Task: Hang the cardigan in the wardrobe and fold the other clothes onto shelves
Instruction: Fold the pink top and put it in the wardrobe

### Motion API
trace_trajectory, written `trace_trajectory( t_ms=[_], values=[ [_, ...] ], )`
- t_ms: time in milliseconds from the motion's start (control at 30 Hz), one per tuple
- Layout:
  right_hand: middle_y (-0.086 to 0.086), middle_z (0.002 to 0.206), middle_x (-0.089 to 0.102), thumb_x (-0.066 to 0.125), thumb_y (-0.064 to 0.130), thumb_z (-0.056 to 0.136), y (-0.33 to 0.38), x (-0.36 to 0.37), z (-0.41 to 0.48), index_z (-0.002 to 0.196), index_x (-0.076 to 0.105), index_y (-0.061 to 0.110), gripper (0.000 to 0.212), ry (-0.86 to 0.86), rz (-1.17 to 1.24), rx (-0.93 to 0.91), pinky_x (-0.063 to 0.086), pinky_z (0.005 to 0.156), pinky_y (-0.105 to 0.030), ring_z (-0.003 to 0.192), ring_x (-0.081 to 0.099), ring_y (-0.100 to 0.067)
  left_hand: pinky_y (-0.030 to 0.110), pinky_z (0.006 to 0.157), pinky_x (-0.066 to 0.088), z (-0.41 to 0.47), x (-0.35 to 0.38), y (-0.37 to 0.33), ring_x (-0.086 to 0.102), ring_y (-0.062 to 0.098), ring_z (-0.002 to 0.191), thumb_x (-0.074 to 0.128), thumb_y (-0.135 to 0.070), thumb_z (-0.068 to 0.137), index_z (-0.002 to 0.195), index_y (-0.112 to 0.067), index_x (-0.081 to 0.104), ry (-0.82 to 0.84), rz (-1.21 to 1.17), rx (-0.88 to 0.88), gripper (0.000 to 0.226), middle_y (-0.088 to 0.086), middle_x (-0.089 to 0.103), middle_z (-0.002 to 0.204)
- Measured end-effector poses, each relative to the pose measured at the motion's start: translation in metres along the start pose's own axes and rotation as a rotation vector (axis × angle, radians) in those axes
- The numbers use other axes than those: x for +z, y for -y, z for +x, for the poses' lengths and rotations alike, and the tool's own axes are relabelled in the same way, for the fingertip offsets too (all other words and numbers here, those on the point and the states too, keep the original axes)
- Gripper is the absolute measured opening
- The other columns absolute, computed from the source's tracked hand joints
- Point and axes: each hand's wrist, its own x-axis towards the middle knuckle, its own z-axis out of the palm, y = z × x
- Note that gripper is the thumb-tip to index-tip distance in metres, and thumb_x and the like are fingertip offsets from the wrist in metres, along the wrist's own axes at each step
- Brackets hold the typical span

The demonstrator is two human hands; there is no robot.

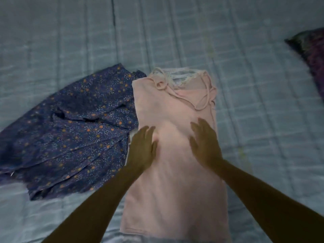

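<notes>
Right now both hands press flat on the pink top (pixel 175 181), left hand (pixel 142 148) and right hand (pixel 204 142) side by side, each grip wide, fingers straight, holding nothing. The top lies spread on the bed (pixel 263 120) (straps (pixel 205 97) toward twelve o'clock). At nine o'clock, touching it, lies a blue floral garment (pixel 70 130); a dark pillow (pixel 312 53) sits at two o'clock.
</notes>
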Motion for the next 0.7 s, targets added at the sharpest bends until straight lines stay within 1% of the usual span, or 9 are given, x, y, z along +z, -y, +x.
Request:
trace_trajectory(
  t_ms=[67,100,167,233,333,433,533,600,700],
  values=[
    [-0.017,0.150,0.033,0.034,0.042,0.093,0.001,0.023,-0.030,0.141,0.039,0.015,0.055,0.120,-0.105,-0.086,0.029,0.110,-0.047,0.139,0.029,-0.034,0.052,0.097,0.043,-0.031,0.031,0.008,0.051,0.040,0.122,0.032,-0.039,0.090,0.136,-0.011,0.036,0.137,0.161,0.076,0.054,0.023,0.050,0.134],
    [-0.017,0.152,0.029,0.032,0.043,0.094,0.001,0.031,-0.039,0.144,0.033,0.016,0.057,0.161,-0.151,-0.092,0.025,0.112,-0.049,0.141,0.025,-0.034,0.054,0.099,0.040,-0.042,0.043,0.012,0.047,0.040,0.125,0.032,-0.041,0.091,0.139,-0.012,0.033,0.188,0.232,0.086,0.056,0.024,0.046,0.138],
    [-0.018,0.154,0.024,0.031,0.043,0.094,-0.001,0.041,-0.046,0.147,0.027,0.018,0.058,0.197,-0.195,-0.071,0.017,0.113,-0.051,0.142,0.022,-0.036,0.057,0.105,0.029,-0.055,0.058,0.015,0.037,0.041,0.133,0.031,-0.041,0.092,0.144,-0.012,0.030,0.226,0.312,0.071,0.059,0.024,0.036,0.146],
    [-0.020,0.153,0.025,0.031,0.043,0.094,-0.001,0.040,-0.048,0.147,0.029,0.016,0.059,0.214,-0.189,-0.064,0.018,0.112,-0.052,0.141,0.024,-0.037,0.058,0.107,0.026,-0.063,0.059,0.013,0.033,0.042,0.135,0.032,-0.041,0.092,0.145,-0.011,0.031,0.237,0.315,0.065,0.060,0.025,0.033,0.147],
    [-0.022,0.152,0.027,0.030,0.041,0.094,0.000,0.025,-0.068,0.144,0.033,0.011,0.059,0.215,-0.161,-0.081,0.020,0.112,-0.051,0.140,0.026,-0.038,0.055,0.106,0.029,-0.096,0.049,0.008,0.036,0.041,0.134,0.031,-0.044,0.093,0.143,-0.011,0.036,0.268,0.279,0.162,0.060,0.025,0.035,0.146],
    [-0.021,0.152,0.027,0.031,0.043,0.094,0.002,0.013,-0.127,0.142,0.035,0.010,0.059,0.234,-0.157,-0.139,0.019,0.113,-0.048,0.141,0.025,-0.034,0.053,0.110,0.025,-0.165,0.049,0.009,0.029,0.036,0.139,0.034,-0.056,0.092,0.145,-0.014,0.033,0.334,0.277,0.285,0.067,0.020,0.030,0.150],
    [-0.021,0.148,0.034,0.038,0.049,0.089,0.001,0.013,-0.207,0.140,0.034,0.011,0.064,0.298,-0.200,-0.209,0.024,0.111,-0.051,0.138,0.024,-0.030,0.056,0.109,0.024,-0.234,0.056,0.024,0.030,0.035,0.139,0.041,-0.067,0.083,0.145,-0.019,0.031,0.421,0.327,0.357,0.080,0.018,0.029,0.151],
    [-0.021,0.145,0.038,0.044,0.050,0.083,-0.004,0.015,-0.254,0.139,0.034,0.011,0.069,0.349,-0.240,-0.216,0.027,0.110,-0.055,0.137,0.028,-0.033,0.057,0.107,0.026,-0.258,0.058,0.036,0.035,0.037,0.135,0.042,-0.066,0.079,0.145,-0.020,0.030,0.398,0.367,0.327,0.081,0.018,0.032,0.149],
    [-0.022,0.143,0.042,0.043,0.047,0.078,-0.015,0.017,-0.295,0.140,0.032,0.012,0.072,0.397,-0.321,-0.152,0.032,0.104,-0.061,0.133,0.037,-0.039,0.056,0.098,0.038,-0.267,0.059,0.048,0.044,0.039,0.129,0.041,-0.049,0.083,0.140,-0.016,0.034,0.280,0.396,0.328,0.067,0.022,0.042,0.143]
  ],
)
